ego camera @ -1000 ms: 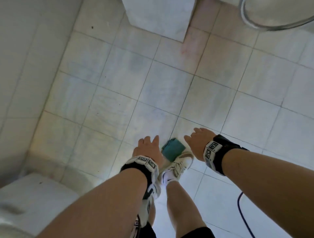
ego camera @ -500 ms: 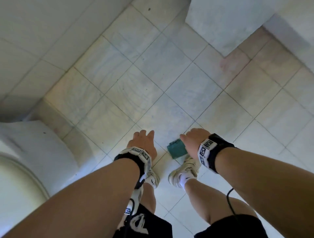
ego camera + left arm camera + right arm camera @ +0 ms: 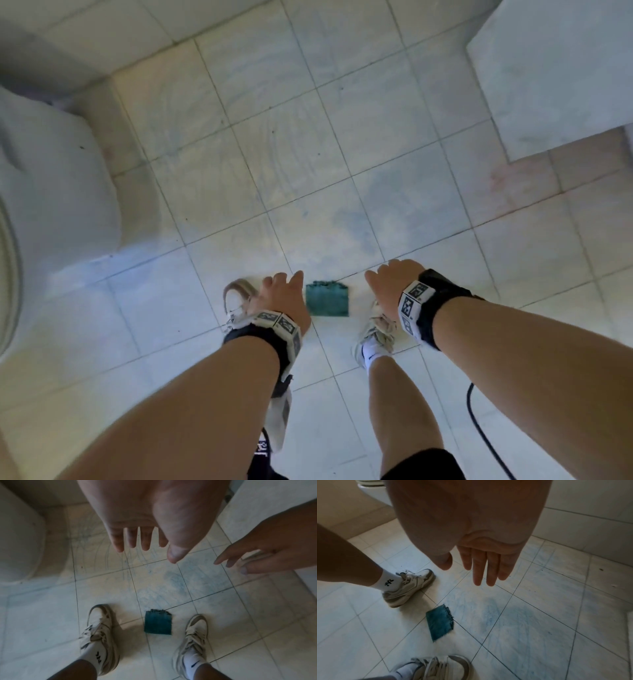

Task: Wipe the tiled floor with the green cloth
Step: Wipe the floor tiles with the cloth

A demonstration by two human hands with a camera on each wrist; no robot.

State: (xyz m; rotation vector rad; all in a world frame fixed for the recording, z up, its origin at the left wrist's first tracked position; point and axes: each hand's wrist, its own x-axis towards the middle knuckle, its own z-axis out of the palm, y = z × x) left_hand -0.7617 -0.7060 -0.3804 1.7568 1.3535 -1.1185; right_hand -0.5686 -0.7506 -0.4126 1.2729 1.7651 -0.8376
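1. green cloth (image 3: 327,300) lies folded flat on the tiled floor (image 3: 308,144), between the left shoe (image 3: 100,627) and the right shoe (image 3: 193,635), touching neither. half a second ago the right hand hung over its edge and it lay just ahead of the right shoe; now it sits clear of both hands, with both feet planted apart on either side.
2. left hand (image 3: 284,296) hangs above the floor with fingers straight and slightly spread, holding nothing.
3. right hand (image 3: 390,284) is likewise empty, fingers extended and relaxed, well above the cloth in the right wrist view.
4. the tiles ahead of the cloth carry bluish smears and curved streaks (image 3: 501,609), which look like wet wipe marks, though the dim light makes it hard to tell damp from stain.
5. the head view has swung, so the toilet base (image 3: 58,178) now fills the left edge.
6. judgement: with the cloth let go and the person standing over it, wiping is paused or near its end; any more wiping needs a fresh grasp of the cloth.
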